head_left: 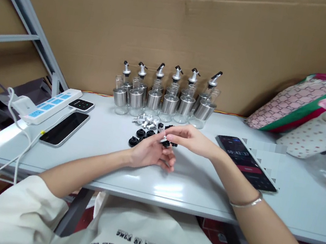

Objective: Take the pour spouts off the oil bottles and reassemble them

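My left hand (152, 151) is turned palm up over the table, its fingers curled around a small part too hidden to name. Above it, my right hand (191, 139) pinches at the same small part, which shows only as a bit of white and black between the fingertips. Several black stoppers (133, 141) lie just left of and behind my hands. Silvery spout pieces (147, 121) are heaped behind those. Farther back stand several glass bottles with metal sleeves (169, 105), open at the neck, and behind them a row of bottles topped with pourer spouts (177, 74).
On the left are a power strip (55, 106), a small black device (81, 105), a phone (65, 128) and white cables. To the right lie a phone showing a timer (246, 162), a dotted white bottle (319, 132) and a patterned bag (292, 103). Cardboard (167, 26) rises behind.
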Motion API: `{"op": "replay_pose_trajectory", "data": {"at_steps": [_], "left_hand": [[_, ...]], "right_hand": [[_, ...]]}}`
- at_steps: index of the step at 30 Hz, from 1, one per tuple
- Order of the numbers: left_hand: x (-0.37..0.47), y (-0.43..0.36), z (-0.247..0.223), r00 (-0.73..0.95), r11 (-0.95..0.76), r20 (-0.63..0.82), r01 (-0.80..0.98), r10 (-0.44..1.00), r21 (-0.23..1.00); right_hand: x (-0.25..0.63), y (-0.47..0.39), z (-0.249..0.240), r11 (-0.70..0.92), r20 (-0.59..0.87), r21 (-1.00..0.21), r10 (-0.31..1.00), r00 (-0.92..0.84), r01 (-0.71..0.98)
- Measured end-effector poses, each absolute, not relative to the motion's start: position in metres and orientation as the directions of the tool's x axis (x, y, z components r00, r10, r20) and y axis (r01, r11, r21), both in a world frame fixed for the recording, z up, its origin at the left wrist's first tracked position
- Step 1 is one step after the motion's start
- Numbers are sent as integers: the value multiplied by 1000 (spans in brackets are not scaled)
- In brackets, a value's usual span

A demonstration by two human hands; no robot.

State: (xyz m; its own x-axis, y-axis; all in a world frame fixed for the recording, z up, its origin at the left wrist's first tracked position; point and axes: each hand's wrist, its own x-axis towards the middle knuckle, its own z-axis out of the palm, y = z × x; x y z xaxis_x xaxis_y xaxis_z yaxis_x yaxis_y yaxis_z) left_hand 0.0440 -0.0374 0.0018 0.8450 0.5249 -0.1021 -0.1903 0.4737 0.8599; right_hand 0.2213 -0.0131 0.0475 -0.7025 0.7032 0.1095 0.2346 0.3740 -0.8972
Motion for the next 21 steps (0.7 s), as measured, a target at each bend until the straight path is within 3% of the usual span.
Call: {"op": "replay_pose_trajectory", "data": {"at_steps": [12, 21], "left_hand": [[49, -42, 3, 755, 438, -173, -164, 632, 884], [48, -40, 2, 799, 460, -171, -144, 576, 876]], "right_hand": [[220, -11, 46, 396, 246, -901, 804, -541, 178], [218, -13, 49, 419, 265, -888, 803, -534, 188]]}}
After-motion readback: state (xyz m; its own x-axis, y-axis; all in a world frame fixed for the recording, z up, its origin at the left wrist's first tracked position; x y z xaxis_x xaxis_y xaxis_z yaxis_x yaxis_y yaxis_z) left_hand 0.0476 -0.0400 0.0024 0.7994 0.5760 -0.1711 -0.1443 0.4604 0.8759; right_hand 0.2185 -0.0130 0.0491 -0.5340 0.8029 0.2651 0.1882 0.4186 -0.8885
